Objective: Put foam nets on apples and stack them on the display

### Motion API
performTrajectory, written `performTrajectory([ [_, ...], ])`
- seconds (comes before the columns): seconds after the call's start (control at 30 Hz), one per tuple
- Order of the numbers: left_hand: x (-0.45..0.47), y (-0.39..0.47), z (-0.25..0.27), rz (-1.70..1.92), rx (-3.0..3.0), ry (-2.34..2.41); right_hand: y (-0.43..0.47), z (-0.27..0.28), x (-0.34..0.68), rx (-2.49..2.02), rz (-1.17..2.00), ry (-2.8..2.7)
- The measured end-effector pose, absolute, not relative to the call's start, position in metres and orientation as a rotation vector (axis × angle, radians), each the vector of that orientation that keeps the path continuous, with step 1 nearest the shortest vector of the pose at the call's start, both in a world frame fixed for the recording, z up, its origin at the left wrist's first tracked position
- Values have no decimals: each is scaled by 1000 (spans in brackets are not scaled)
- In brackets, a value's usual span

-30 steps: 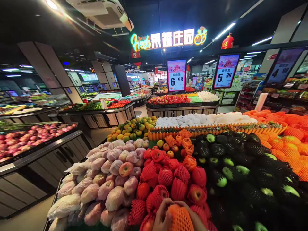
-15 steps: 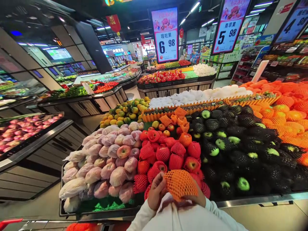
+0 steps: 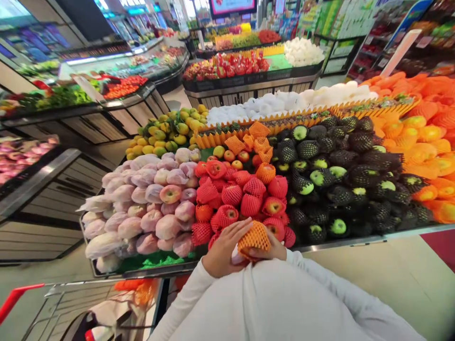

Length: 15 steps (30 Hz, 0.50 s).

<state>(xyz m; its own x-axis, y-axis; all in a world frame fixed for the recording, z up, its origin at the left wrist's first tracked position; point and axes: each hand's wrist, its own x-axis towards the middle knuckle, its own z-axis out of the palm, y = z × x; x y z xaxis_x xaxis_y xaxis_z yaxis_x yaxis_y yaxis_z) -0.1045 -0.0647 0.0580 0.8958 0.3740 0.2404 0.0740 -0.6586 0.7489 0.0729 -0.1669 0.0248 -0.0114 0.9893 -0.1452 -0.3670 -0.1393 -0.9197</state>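
Close to my body, both hands are around an orange foam fruit net (image 3: 254, 237), rounded as if over a fruit; what is inside is mostly hidden. My left hand (image 3: 224, 248) presses against its left side, fingers long and close together. On the other side my right hand (image 3: 275, 245) grips it, partly hidden behind the net. A pale patch shows between the left palm and the net, too small to name. Just beyond lie apples in red foam nets (image 3: 231, 194). A few small bare apples (image 3: 237, 165) and loose orange nets (image 3: 259, 129) lie behind those.
Bagged pinkish apples (image 3: 168, 226) fill the stand's left side. Green fruit in black nets (image 3: 337, 226) lies to the right, orange-netted fruit (image 3: 441, 166) farther right. The stand's metal edge (image 3: 341, 245) runs before me. A shopping cart (image 3: 53, 298) stands at lower left.
My view has tilted down, showing more of the cart. The orange net, stretched wide between my hands before, now looks rounder and more compact. My left hand has gone from a pinch to lying along it.
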Motion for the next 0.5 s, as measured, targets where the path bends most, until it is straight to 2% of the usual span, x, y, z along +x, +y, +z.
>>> performTrajectory([
  [0.1,-103,-70,50,600,2187,445,-165,34,74,-928,1613,-917],
  [0.23,-111,-67,26,836,1794,782,-160,62,101,-911,1714,-1090],
  [0.37,-135,-46,10,1026,1544,1108,-152,75,151,-1261,1316,-1066],
  [0.5,-161,-26,-1,1172,1454,1263,-147,41,202,-1761,779,-951],
])
